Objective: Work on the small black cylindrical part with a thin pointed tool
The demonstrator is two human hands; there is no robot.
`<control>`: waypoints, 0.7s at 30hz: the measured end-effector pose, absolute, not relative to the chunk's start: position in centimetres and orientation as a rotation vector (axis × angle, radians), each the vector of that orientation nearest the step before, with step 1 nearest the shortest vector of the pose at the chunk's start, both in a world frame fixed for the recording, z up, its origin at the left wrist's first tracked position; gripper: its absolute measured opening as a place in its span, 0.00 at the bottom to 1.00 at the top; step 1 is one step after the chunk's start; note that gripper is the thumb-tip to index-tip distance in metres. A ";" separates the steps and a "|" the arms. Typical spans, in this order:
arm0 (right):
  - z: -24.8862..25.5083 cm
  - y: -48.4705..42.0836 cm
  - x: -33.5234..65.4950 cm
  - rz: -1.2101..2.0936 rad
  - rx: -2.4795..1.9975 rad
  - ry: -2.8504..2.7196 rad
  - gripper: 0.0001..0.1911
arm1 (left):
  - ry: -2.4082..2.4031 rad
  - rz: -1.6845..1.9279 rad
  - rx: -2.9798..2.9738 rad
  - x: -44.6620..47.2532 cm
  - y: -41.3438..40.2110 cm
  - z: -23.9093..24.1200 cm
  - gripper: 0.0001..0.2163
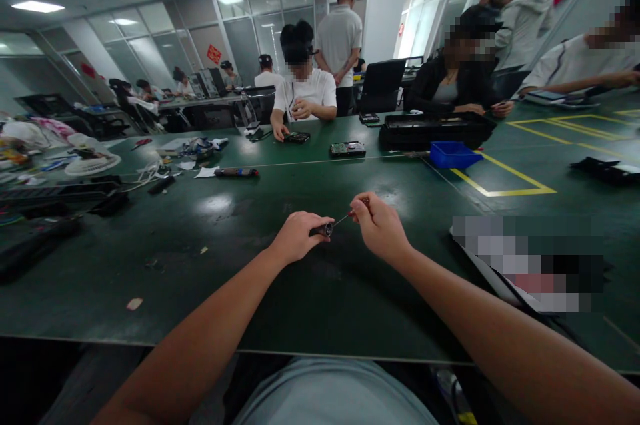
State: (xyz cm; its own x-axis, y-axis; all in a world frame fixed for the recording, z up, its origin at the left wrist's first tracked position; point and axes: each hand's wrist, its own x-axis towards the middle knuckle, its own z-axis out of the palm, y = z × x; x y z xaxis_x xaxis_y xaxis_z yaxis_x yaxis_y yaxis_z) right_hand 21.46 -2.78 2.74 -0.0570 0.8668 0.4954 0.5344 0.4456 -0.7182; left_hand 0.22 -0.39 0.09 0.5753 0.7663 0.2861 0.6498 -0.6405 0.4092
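Over the green tabletop, my left hand (296, 237) is closed round a small dark cylindrical part (326, 230). Its round end, with some detail inside, points toward my right hand. A screwdriver (342, 220) is gripped in my right hand (379, 228), the fingers wrapped round its reddish-brown handle. The thin metal shaft slants down to the left, and its tip is at or very near the end of the dark part. Whether the tip touches or enters it, I cannot tell. My left fingers cover most of the dark part.
Ahead lie a hard drive (347, 148), a blue bin (453, 154) and a long black casing (435, 130). A dark pen-like tool (237, 172) lies left of centre. Clutter fills the left side. A blurred flat item (530, 268) lies right. People sit across the table.
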 end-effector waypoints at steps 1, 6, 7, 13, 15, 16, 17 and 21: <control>2.8 -2.8 21.5 0.418 -1.220 -1.722 0.11 | 1.178 0.640 2.548 0.2 -0.4 0.1 0.20; 2.7 -2.9 21.4 0.377 -1.233 -1.740 0.11 | 1.208 0.651 2.543 0.0 -0.2 -0.2 0.20; 2.7 -2.9 21.4 0.368 -1.232 -1.743 0.11 | 1.223 0.653 2.535 0.0 -0.1 -0.3 0.20; 2.6 -2.9 21.5 0.356 -1.205 -1.703 0.12 | 1.283 0.649 2.508 -0.2 0.0 -0.3 0.20; 2.5 -2.9 21.5 0.379 -1.184 -1.705 0.12 | 1.272 0.635 2.533 -0.2 -0.1 -0.1 0.21; 2.5 -2.9 21.5 0.388 -1.175 -1.711 0.12 | 1.267 0.629 2.545 -0.2 -0.1 -0.1 0.21; 2.4 -2.9 21.4 0.395 -1.167 -1.722 0.11 | 1.264 0.623 2.555 -0.1 -0.2 0.0 0.20; 2.5 -2.8 21.3 0.404 -1.176 -1.774 0.11 | 1.269 0.604 2.582 -0.2 -0.2 -0.1 0.20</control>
State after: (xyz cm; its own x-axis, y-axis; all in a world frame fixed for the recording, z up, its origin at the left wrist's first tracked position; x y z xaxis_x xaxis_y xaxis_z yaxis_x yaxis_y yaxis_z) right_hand 21.35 -2.77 2.47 -0.1006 0.8483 0.5199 0.5397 0.4855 -0.6877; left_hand -0.17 -0.23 -0.10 0.5477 0.7917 0.2705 0.7093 -0.6108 0.3519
